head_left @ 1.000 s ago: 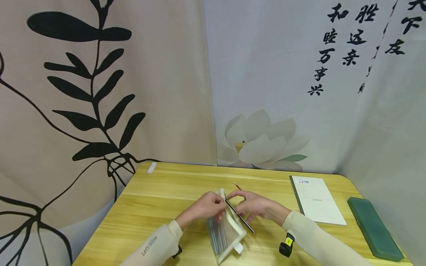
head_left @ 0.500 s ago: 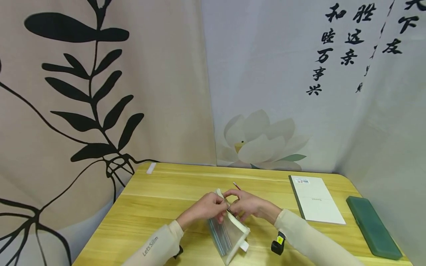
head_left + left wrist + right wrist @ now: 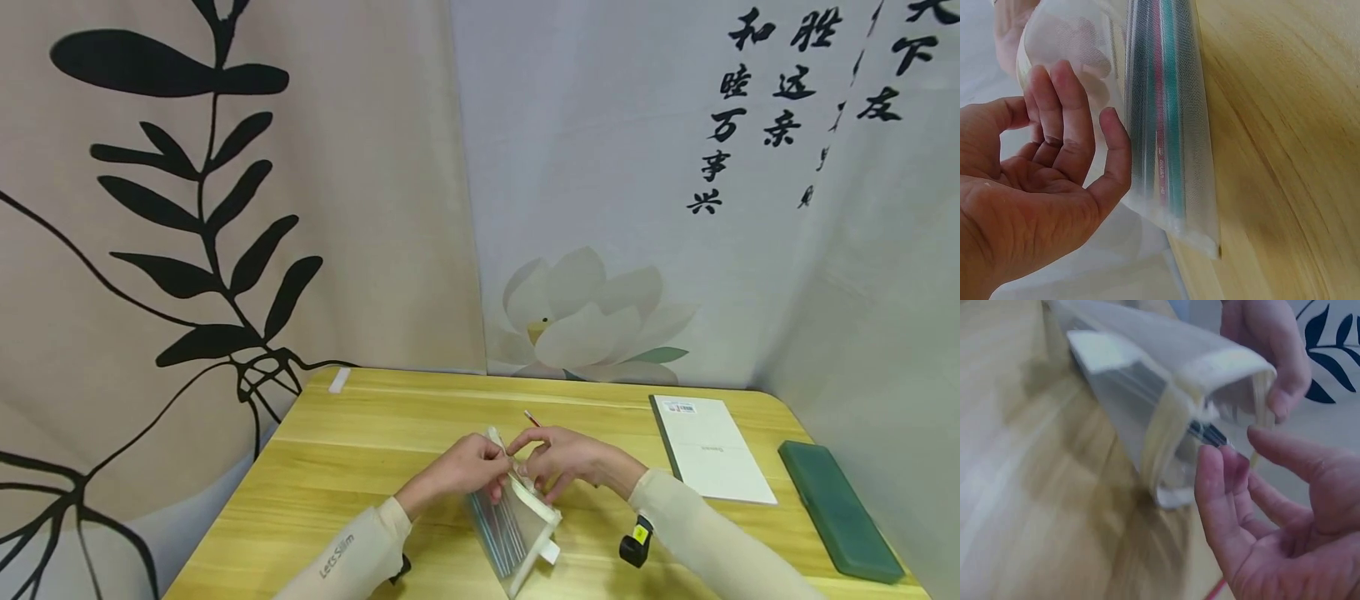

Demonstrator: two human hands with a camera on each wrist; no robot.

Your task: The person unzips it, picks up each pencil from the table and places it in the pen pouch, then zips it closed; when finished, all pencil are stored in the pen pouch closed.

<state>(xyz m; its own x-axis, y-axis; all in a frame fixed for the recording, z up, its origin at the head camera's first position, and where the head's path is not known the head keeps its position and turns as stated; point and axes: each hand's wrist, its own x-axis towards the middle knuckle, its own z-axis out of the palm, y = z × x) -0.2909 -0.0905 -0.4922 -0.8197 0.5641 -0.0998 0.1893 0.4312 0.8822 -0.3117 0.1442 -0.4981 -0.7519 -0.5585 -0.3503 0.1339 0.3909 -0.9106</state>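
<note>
A pale mesh pencil case (image 3: pixel 517 521), with several pens and pencils inside it, is held tilted over the table. At the upper rim of its opening, my left hand (image 3: pixel 468 464) pinches the edge. Through the mesh, green and red barrels show in the left wrist view. My right hand (image 3: pixel 573 461) is at the mouth of the case. In the right wrist view, its curled fingers hold the end of a dark pen (image 3: pixel 1209 432) whose other part lies inside the opening. The pen is mostly hidden by the case and fingers in the head view.
A red pencil (image 3: pixel 531 418) lies on the wooden table (image 3: pixel 375 467) beyond my right hand. To the right are a white notebook (image 3: pixel 716 450) and a green case (image 3: pixel 840 510). A white strip (image 3: pixel 340 381) sits at the far left corner.
The dark pen has gone from outside the pencil case into its opening. My right hand moved left with it, then slightly back right. My left hand keeps its hold on the rim.
</note>
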